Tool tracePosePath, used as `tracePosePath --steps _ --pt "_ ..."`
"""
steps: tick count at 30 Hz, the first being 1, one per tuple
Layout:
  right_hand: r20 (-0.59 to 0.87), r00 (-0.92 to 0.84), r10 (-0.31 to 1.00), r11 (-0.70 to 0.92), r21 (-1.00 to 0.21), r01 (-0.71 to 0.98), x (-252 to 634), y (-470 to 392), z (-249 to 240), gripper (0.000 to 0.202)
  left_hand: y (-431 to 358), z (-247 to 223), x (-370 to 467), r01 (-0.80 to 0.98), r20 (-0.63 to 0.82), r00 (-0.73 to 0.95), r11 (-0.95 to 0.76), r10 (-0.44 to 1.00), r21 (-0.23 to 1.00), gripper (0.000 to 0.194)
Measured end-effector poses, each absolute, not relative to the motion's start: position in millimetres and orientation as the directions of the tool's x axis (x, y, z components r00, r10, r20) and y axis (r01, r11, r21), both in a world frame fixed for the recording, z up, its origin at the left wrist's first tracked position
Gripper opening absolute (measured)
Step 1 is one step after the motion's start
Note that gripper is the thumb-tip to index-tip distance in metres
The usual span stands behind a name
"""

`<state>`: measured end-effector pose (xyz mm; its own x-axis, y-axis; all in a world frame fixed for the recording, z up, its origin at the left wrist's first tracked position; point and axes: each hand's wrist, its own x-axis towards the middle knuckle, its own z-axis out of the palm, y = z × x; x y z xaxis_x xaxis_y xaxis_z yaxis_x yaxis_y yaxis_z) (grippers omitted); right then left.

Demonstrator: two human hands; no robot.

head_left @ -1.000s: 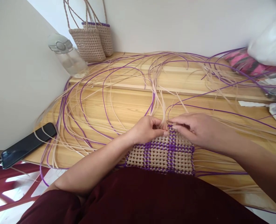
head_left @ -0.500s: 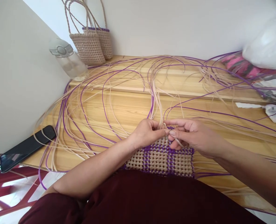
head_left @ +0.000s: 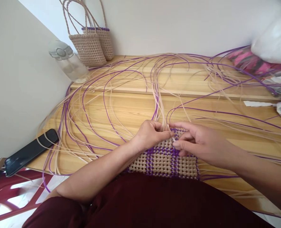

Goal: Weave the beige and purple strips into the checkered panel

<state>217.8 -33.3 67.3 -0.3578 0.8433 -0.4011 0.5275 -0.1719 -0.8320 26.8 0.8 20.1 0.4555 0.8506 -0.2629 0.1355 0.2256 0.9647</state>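
Note:
A woven mat-like piece (head_left: 163, 163) in beige with purple checks lies at the table's front edge, against my dark red clothing. My left hand (head_left: 148, 136) is closed at its far edge, thumb and fingers pinching beige strands (head_left: 162, 112) that run up and away. Just to the right, my right hand (head_left: 205, 142) has its thumb against curled fingers on a short pale strand (head_left: 174, 138) at the weave. Its index finger stretches toward the left fingertips. The exact knot between the hands is partly hidden.
Long purple and beige strands spread over the wooden table (head_left: 128, 109) and its raised back ledge. At left are a phone (head_left: 31, 152) and a clear bottle (head_left: 70, 65). Two woven bags (head_left: 90, 49) stand by the wall. Plastic bags (head_left: 273, 47) sit at back right.
My right hand has drawn slightly away from my left thumb, down and right, with the pale strand at its thumb. The left hand keeps its pinch. The view has shifted slightly.

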Motion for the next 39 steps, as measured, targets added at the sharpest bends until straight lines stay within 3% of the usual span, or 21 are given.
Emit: tracePosePath --steps 3,11,13,18,21,25,27,30,35,39 --pt "-0.332 -0.361 0.871 -0.048 -0.79 0.611 220 -42 67 0.058 0 21 28 0.162 -0.266 0.445 0.215 0.855 0.963 0.029" --pt "-0.376 -0.372 0.849 -0.099 -0.804 0.587 212 -47 64 0.06 -5 19 29 0.235 -0.2 0.435 0.104 0.878 0.966 0.03" --pt "-0.347 -0.395 0.851 -0.017 -0.769 0.639 218 -40 67 0.055 -7 19 29 0.254 -0.153 0.427 0.044 0.891 0.966 0.031" --pt "-0.244 -0.525 0.816 0.315 -0.573 0.756 224 2 82 0.021 -12 20 29 0.398 0.004 0.366 -0.16 0.931 0.903 0.029" --pt "-0.371 -0.639 0.674 0.436 -0.498 0.749 211 31 92 0.022 -15 20 29 0.452 0.078 0.357 -0.245 0.931 0.858 0.024" --pt "-0.722 -0.573 0.388 0.382 -0.44 0.813 189 57 103 0.022 -17 21 30 0.48 0.128 0.36 -0.301 0.924 0.824 0.023" --pt "-0.814 -0.5 0.296 0.375 -0.383 0.844 182 64 105 0.023 -17 21 30 0.504 0.124 0.357 -0.303 0.926 0.809 0.024" --pt "-0.844 -0.472 0.255 0.373 -0.365 0.853 183 74 100 0.022 -18 22 30 0.527 0.122 0.359 -0.309 0.925 0.791 0.023" --pt "-0.79 -0.576 0.208 0.164 -0.553 0.817 195 84 84 0.014 -20 24 28 0.492 0.172 0.372 -0.351 0.912 0.797 0.02" --pt "-0.809 -0.512 0.287 0.095 -0.508 0.856 195 77 83 0.015 -21 23 28 0.447 0.214 0.38 -0.381 0.9 0.809 0.018"
